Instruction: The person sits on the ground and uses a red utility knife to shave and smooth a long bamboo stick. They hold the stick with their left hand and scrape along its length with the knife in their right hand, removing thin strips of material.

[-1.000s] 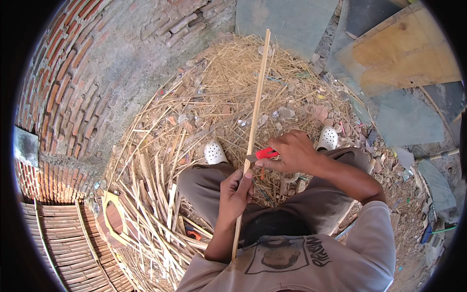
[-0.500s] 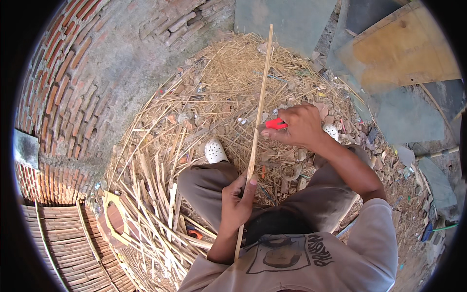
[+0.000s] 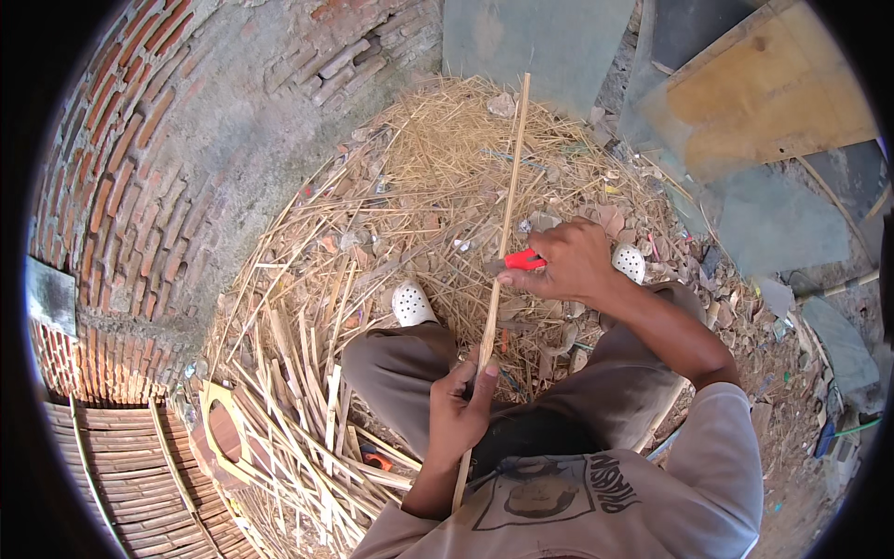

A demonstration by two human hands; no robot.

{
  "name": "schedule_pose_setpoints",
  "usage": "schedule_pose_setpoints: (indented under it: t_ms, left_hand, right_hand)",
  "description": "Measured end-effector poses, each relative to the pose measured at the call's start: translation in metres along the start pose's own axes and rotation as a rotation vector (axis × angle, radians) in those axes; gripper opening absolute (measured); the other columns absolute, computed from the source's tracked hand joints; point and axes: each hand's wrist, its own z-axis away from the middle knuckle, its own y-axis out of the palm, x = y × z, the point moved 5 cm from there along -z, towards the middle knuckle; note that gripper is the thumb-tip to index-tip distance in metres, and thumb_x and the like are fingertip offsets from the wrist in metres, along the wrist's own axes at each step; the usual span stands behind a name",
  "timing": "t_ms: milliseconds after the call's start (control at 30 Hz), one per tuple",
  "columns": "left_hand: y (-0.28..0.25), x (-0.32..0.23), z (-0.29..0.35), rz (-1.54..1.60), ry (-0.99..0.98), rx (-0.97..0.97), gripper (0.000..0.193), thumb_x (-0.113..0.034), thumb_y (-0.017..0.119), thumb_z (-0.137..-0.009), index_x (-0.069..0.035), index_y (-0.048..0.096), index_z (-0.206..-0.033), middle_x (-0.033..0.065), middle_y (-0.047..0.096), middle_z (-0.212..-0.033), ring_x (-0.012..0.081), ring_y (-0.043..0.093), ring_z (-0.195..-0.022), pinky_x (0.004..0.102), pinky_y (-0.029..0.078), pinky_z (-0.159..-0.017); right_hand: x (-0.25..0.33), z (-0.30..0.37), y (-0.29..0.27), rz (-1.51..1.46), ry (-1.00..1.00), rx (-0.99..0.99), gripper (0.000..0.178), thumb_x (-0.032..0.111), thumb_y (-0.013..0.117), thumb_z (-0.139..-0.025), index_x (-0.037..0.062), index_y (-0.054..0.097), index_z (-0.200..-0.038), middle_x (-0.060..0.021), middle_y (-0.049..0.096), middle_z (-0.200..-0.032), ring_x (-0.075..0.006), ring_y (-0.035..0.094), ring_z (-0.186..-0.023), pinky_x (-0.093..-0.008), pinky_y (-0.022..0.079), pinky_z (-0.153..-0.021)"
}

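My left hand (image 3: 458,410) clamps the long, light, springy pale bamboo strip (image 3: 498,265) near six o'clock; my right hand (image 3: 570,263) grips a red-handled knife (image 3: 523,261) against it.

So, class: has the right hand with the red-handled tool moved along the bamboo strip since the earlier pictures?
Yes. The right hand has slid up the bamboo strip, away from the left hand and past the white shoe, towards the straw heap.

Left hand (image 3: 463,410) gripping long bamboo strip (image 3: 504,233), right hand (image 3: 570,263) holding red-handled knife (image 3: 523,260) against it, straw-littered ground (image 3: 419,186)
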Motion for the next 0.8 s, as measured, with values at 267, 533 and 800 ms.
schedule_pose_setpoints:
  t_ms: [267,533,800]
  left_hand:
    - [-0.002,-0.001,0.02,-0.018,0.013,0.073,0.03,-0.01,0.057,-0.097,0.004,0.06,-0.123,-0.0066,0.046,-0.068,0.0026,0.039,-0.066,0.0187,0.035,-0.058]
    - [-0.007,0.001,0.011,0.005,-0.048,0.018,0.03,-0.011,0.056,-0.098,0.002,0.06,-0.125,-0.006,0.048,-0.069,0.0012,0.042,-0.068,0.017,0.036,-0.058]
    - [-0.007,-0.005,-0.014,-0.09,0.059,-0.018,0.033,-0.014,0.057,-0.098,0.003,0.058,-0.126,-0.0048,0.051,-0.068,0.0023,0.046,-0.066,0.0199,0.04,-0.058]
  right_hand:
    - [-0.065,-0.024,-0.006,0.104,0.289,0.065,0.067,0.074,0.054,-0.079,0.0103,0.066,-0.061,-0.0083,0.055,-0.046,-0.026,0.059,-0.043,-0.0395,0.046,-0.046]
    - [0.03,0.021,0.007,-0.181,-0.037,0.186,0.058,0.069,0.067,-0.072,0.0115,0.064,-0.06,-0.0064,0.057,-0.052,-0.0256,0.06,-0.05,-0.0381,0.047,-0.054]
    - [0.026,0.014,0.01,-0.114,-0.11,0.053,0.058,0.068,0.067,-0.072,0.0119,0.062,-0.06,-0.0059,0.058,-0.053,-0.0248,0.06,-0.049,-0.0366,0.047,-0.051]
